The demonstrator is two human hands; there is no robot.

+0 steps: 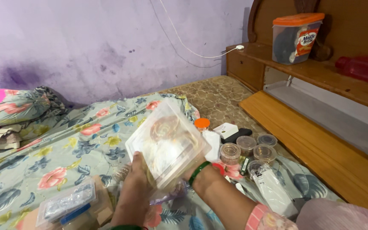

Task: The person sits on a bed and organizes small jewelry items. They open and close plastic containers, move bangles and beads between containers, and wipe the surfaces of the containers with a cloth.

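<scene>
Clear plastic box [168,142] held up over the bed, tilted, near centre of view; round gold-coloured items seen through its lid, possibly bangles, though blurred. Left hand [133,187] closed around the box's near left edge from below, thumb on top, fingers hidden beneath. Right hand [196,170] mostly concealed behind the box's near right corner; grip could not be told for certain, wrist only shown, bearing a green bangle [198,171]. Pink patterned sleeve [263,218] noted at the near right edge.

Floral bedsheet [77,145] spread across the bed below the box. Flat clear packet [67,202] lying on cardboard boxes at the near left. Four small round clear jars [248,148] grouped on the sheet just right of the box, with an orange-lidded jar [202,123] just beyond them. White card box [226,130] and a dark flat item beside it, farther right. White sachet [273,191] lying near right of the jars.

Floral pillow [11,106] at the far left against the purple wall [107,42]. Wooden headboard shelf [320,74] at the right, carrying an orange-lidded tub [294,38] and a red bottle [363,69] lying on its side. White cable [184,40] run down the wall to the shelf.
</scene>
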